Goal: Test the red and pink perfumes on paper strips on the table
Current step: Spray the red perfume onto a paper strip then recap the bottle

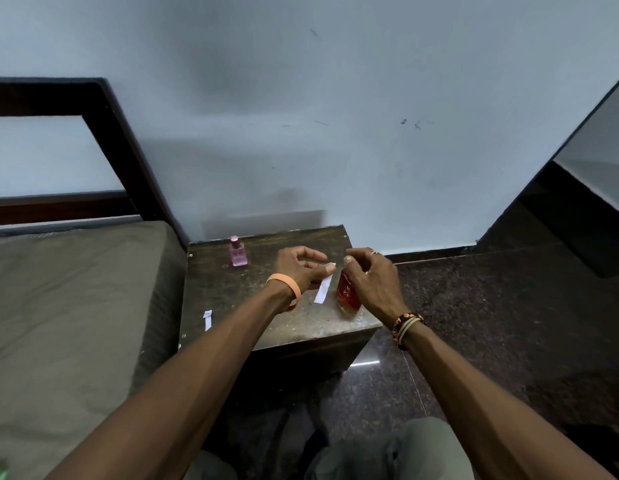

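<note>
Red perfume [348, 291] test – strip up

Right hand [375, 283] gripped the bottle; left hand [300, 267] pinched a paper strip [323, 288] just beside it.

Red perfume: flat red glass bottle [348, 289], upright, right desk edge.
Pink perfume: small capped pink glass bottle [238, 252], upright, rear-left.
Strips: white paper strip [323, 288] beside red; another [207, 319] front-left.

Small dark wooden surface [266, 327], worn and scratched, set against the wall. A pink perfume bottle [238, 252] stands upright near the far left corner. A folded white paper strip [207, 319] lies at the left edge. A red perfume bottle [348, 292] is near the right edge.
</note>
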Motion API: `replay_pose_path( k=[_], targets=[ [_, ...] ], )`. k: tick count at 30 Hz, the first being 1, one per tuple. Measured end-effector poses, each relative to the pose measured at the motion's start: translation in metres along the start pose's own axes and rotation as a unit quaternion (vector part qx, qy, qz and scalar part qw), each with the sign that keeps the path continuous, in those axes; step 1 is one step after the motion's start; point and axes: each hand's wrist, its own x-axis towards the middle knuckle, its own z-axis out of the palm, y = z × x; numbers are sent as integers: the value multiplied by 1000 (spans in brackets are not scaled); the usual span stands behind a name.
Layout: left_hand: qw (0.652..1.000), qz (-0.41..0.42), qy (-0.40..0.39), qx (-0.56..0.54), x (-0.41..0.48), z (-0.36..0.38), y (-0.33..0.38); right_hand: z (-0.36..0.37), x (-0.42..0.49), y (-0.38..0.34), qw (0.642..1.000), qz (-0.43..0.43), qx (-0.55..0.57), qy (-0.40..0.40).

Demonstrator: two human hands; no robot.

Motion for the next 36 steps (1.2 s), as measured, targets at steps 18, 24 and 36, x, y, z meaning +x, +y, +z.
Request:
replay_pose_path(
  k=[18,24,36],
  targets=[
    [993,97,4,65,-96,-51,58,-40,-64,-106,975,44,118,-185],
    [979,107,150,92,-107,-75,59,-63,-72,-146,944,99,289,-124],
    [924,177,200,275,-123,-90,73,-68,-82,-159,975,80,164,-126]
  ],
)
